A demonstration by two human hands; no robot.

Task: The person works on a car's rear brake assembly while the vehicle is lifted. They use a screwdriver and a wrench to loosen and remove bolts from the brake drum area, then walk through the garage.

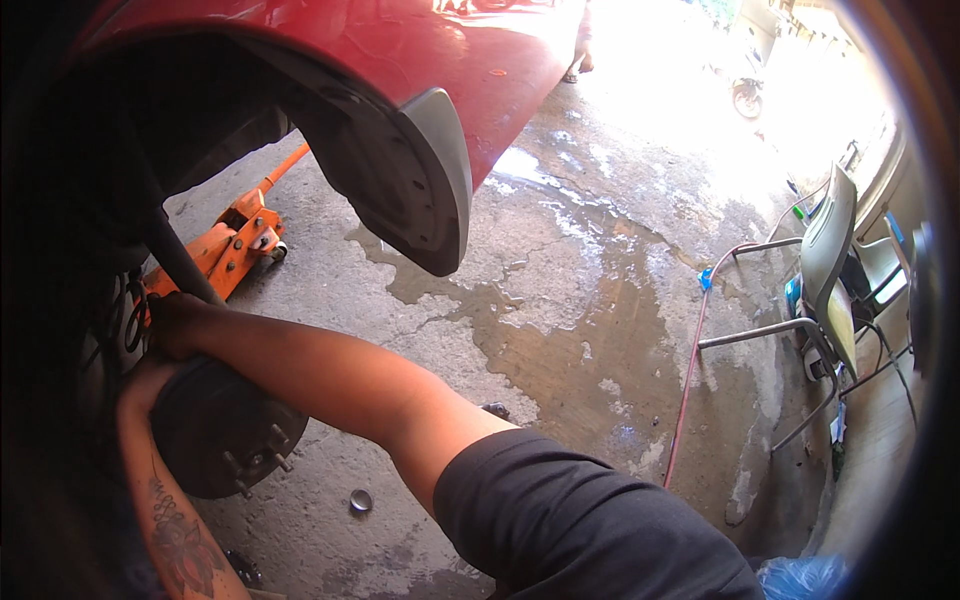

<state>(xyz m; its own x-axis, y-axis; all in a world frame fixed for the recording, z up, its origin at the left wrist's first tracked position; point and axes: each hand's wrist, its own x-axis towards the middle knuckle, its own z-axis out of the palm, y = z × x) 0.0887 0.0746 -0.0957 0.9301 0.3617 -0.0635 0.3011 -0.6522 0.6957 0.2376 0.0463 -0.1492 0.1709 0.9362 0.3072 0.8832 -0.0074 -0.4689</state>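
Note:
Both my arms reach into the dark wheel well of a red car (400, 50). My right hand (178, 325), its arm in a dark sleeve, is behind the top of a dark brake drum (225, 425) with bare wheel studs. Lower down, at the drum's left edge, is my left hand (148, 383), on the tattooed forearm. Shadow and the drum hide the fingers of both hands, so I cannot tell what they grip. Beside my right hand, a black strut (187, 262) slants upward. Just beyond it, an orange floor jack (232, 248) stands under the car.
A small round metal cap (361, 500) lies on the concrete near the drum. The wet floor (560, 360) spreads to the right, crossed by a red hose (690, 390). A chair (830, 270) lies on its side at right, near a blue plastic bag (802, 578). A motorbike (748, 98) stands far off.

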